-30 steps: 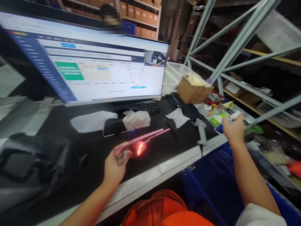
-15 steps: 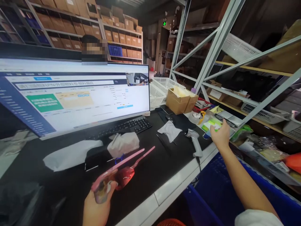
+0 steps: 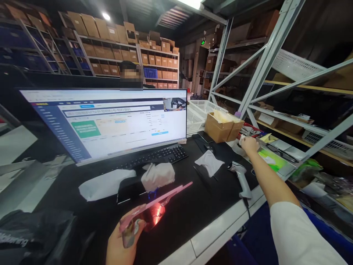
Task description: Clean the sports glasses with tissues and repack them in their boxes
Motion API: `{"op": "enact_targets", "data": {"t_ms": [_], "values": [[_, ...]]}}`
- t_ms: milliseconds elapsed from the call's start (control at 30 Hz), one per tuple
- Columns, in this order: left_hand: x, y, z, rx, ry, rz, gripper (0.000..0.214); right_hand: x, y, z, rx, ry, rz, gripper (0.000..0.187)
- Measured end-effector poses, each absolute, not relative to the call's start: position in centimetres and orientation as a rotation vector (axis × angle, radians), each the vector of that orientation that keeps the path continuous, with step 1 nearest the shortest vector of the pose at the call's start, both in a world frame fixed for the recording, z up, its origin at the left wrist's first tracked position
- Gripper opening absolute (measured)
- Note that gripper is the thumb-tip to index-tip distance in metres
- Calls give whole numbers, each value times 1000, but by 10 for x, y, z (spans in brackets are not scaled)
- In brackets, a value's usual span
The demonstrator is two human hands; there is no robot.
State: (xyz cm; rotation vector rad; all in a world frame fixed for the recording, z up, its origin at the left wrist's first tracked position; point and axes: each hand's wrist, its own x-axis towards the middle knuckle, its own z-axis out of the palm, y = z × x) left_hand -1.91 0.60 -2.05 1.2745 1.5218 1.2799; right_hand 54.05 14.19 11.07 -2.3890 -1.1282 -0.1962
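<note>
My left hand (image 3: 125, 235) grips a pair of pink sunglasses (image 3: 158, 214) by one lens, low in the middle of the view. The temples point right, and the reddish far lens catches bright light. At the far right of the desk my right hand (image 3: 249, 144) is closed, with something small and whitish at its fingertips that I cannot make out. Just below that hand lies a bright green packet (image 3: 271, 158). Between the hands are a grey barcode scanner (image 3: 239, 178) and a light grey cloth (image 3: 209, 162). Beyond the sunglasses sits a bunched whitish pouch (image 3: 158, 177).
A monitor (image 3: 124, 125) and black keyboard (image 3: 165, 154) stand at the back of the black desk. Cardboard boxes (image 3: 219, 127) and white baskets (image 3: 194, 119) are behind the right hand. Metal shelving (image 3: 261, 70) rises at right. A person sits beyond the monitor.
My right hand has moved left and farther back, from over the green packet to the whitish items near the boxes. My left hand still holds the sunglasses. The camera view has shifted left and up.
</note>
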Motion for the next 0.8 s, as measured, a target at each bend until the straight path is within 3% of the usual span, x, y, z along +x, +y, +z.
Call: {"op": "enact_targets", "data": {"t_ms": [200, 433, 600, 800], "values": [[-7, 3, -21, 1111, 1297, 1308, 50, 467, 121, 119, -1703, -1202, 401, 36], [14, -12, 4, 884, 794, 1177, 56, 296, 66, 72, -1176, -1264, 1150, 35], [19, -17, 1, 780, 660, 1079, 61, 221, 45, 41, -1049, -1237, 1419, 37], [12, -11, -11, 774, 829, 1198, 60, 207, 37, 26, -930, -1144, 1644, 41]]}}
